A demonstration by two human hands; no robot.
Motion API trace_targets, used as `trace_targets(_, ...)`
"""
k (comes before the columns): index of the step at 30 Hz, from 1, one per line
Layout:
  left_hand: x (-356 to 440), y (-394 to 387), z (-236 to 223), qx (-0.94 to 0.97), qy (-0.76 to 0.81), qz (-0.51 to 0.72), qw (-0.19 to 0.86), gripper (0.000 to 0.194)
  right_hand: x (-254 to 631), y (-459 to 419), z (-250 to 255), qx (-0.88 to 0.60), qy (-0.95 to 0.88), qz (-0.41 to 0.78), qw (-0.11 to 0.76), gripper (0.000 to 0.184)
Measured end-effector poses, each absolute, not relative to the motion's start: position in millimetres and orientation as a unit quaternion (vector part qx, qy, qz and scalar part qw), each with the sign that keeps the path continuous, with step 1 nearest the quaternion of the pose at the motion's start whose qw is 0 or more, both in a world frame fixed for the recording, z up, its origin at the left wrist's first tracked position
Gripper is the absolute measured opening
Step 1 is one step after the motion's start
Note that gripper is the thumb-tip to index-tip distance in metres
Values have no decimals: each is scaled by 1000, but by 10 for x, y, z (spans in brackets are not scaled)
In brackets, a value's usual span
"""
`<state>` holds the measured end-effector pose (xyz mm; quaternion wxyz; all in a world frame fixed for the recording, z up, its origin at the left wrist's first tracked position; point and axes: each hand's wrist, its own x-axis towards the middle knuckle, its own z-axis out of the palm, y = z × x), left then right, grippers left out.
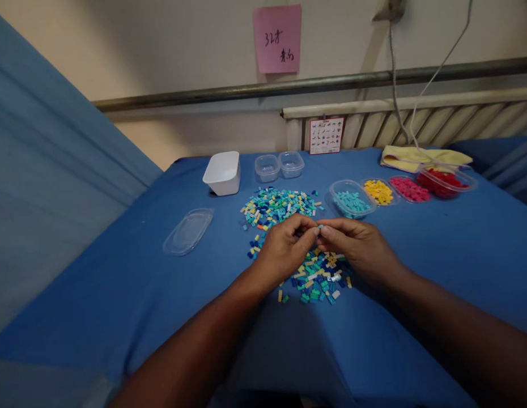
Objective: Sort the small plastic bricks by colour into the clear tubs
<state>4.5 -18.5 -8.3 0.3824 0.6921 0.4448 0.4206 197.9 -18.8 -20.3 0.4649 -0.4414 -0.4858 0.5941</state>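
Note:
Over the middle of the table, my left hand and my right hand meet at the fingertips. Pinched between them is a tiny light-blue toy brick, mostly covered by the fingers. Behind my hands spreads a loose pile of mixed blue, teal, yellow and white bricks. A second scatter of bricks lies below and in front of my hands. Just beyond my right hand stands a clear tub of turquoise bricks.
Right of that tub are containers of yellow bricks, pink bricks and red bricks. A yellow cloth lies behind. At the back left stand a white bin and two clear tubs; a clear lid lies nearer.

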Motion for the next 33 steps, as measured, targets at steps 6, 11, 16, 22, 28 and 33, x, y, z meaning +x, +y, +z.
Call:
trace_targets(6, 82, -181, -159, 624, 441, 448, 465, 19, 1992, -165, -285, -458, -517, 548, 471, 44)
trace_targets(11, 104, -164, -201, 567, 447, 448, 527, 18, 2066, -155, -396, -412, -666, 408, 469, 25)
trace_targets(16, 116, -181, -153, 512, 457, 441, 578, 29, 2147, -202, -267, -353, -835, 104, 410, 26)
trace_targets(22, 60, -196, 58, 475, 402, 446, 644, 56, 2253, -104, -141, -342, -853, -36, 393, 32)
trace_targets(28, -447, 61, 87, 621, 522, 471, 346, 28, 2688, 358, -210, -463, -789, -118, 386, 29)
trace_targets(33, -742, 137, 4, 788, 520, 278, 178, 20, 2879, 553, -334, -474, -794, -110, 365, 30)
